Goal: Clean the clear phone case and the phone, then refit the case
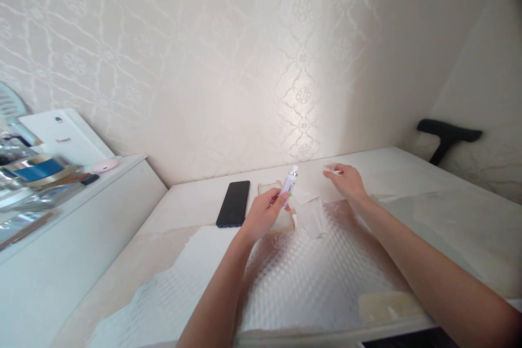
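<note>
The left hand [264, 213] pinches one white tube [289, 184], upright above its fingers. The right hand [345, 180] pinches one small cap [331, 168]. One phone [234, 203] lies left of both.

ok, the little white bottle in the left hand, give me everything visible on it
The small white spray bottle is a slim cylinder that looks like plastic, with a paler cap or nozzle on top and small dark print on its side, too blurred to read. It is tilted, with the top leaning away to the right. The left hand grips its lower part, fingers wrapped round it, over a clear phone case on the table. Nothing else touches it.
</note>
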`<state>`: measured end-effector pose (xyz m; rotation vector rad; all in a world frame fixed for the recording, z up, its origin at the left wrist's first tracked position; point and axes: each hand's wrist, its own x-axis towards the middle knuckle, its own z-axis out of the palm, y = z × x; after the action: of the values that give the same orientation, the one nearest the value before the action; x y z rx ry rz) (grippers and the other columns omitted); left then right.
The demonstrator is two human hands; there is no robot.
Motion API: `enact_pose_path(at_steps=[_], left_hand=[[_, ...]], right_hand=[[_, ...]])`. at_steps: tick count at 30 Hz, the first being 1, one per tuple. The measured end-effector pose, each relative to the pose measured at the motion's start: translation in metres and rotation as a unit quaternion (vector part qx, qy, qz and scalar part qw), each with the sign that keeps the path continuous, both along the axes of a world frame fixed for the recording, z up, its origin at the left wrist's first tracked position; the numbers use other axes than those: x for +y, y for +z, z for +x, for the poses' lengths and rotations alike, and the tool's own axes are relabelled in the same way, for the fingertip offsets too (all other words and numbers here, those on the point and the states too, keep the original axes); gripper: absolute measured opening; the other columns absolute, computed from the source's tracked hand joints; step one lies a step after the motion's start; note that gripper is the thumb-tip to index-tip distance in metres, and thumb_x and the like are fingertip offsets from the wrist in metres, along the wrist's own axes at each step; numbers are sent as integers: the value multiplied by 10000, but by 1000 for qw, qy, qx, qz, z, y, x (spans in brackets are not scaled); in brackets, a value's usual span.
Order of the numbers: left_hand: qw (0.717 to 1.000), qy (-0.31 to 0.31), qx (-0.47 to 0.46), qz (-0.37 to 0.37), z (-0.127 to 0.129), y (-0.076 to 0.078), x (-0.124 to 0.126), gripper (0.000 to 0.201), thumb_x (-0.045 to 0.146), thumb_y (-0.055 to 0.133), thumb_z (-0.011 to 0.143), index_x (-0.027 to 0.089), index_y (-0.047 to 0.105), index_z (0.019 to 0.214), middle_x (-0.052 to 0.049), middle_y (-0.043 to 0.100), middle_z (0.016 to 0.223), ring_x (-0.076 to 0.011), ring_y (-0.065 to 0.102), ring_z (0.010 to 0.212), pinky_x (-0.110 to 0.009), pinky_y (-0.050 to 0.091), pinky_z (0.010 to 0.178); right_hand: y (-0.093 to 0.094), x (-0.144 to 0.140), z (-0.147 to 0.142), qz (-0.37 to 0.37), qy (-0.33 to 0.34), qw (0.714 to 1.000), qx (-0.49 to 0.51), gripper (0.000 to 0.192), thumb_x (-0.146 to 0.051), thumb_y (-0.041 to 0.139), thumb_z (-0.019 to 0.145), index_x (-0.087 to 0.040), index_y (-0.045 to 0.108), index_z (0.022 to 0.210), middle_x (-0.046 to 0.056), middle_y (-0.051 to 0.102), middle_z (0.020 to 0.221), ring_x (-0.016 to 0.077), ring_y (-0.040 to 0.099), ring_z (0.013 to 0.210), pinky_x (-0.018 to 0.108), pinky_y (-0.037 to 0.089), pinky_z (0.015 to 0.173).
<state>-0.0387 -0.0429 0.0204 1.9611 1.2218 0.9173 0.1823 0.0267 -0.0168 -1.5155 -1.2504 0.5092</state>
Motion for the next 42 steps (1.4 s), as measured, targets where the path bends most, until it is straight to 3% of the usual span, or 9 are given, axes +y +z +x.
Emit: enact_pose_path(at_steps=[7,15,19,22,24,27,29,34,42], left_hand=[[993,-36,-92,-70,1,2,0,305,393,388,827,157,542,943,-60,634,826,-136,512,709,-240,369,642],[938,-132,-250,-200,-2,4,-4,350,417,392,834,148,550,992,-33,550,798,-77,421,603,-225,335,612],[915,-133,-289,-248,1,-2,-2,393,434,406,825,124,537,1027,-42,536,762,-72,404,564,-225,317,568],[916,-124,-291,-248,4,-5,-1,398,436,398,827,123,533,1031,-41,534,752,-69,396,547,-222,308,551],[921,-120,-285,-237,6,-6,-1,392,438,372,836,131,533,1019,-35,535,746,-66,390,530,-221,308,547],[942,-110,-246,-201,10,-6,-1,374,438,331,846,142,540,936,-34,558,749,-64,383,500,-221,311,531],[964,-85,-196,-157,14,-6,-2,358,425,321,849,147,541,897,-42,587,767,-71,393,489,-225,324,524],[999,30,-24,29,24,-11,1,353,377,313,853,169,536,1032,-87,618,961,-160,548,778,-290,394,733],[946,82,289,124,50,-28,20,288,305,495,749,106,588,935,-201,543,1095,-329,341,1184,-502,147,981]], right_hand=[[-29,13,11,-83,-84,954,-277,310,-400,564,621,-225,678,850,128,597,993,333,456,1037,485,307,863],[-33,17,16,-110,-85,941,-309,353,-416,547,623,-191,638,880,147,589,1004,334,471,1032,481,299,859],[-20,11,9,-1,-108,962,-250,432,-416,574,622,-162,593,972,141,585,1026,327,457,1054,498,278,889],[4,-7,-8,165,-23,978,-126,361,-421,512,718,-179,588,975,107,587,1074,261,461,1077,443,277,940],[20,-23,-24,167,130,977,-7,346,-450,452,776,-214,586,991,64,609,1059,216,508,1033,395,328,924],[33,-43,-46,87,336,931,111,328,-459,504,759,-213,592,958,50,645,971,197,566,936,366,386,880],[34,-48,-53,65,375,907,181,312,-445,561,726,-199,580,917,50,656,903,184,590,862,356,413,846],[32,-40,-46,90,275,903,317,302,-473,582,697,-236,445,824,-53,573,697,100,586,599,266,473,637],[40,-35,-26,40,164,961,219,499,-643,353,743,-182,489,609,-49,396,412,63,321,335,210,214,346]])
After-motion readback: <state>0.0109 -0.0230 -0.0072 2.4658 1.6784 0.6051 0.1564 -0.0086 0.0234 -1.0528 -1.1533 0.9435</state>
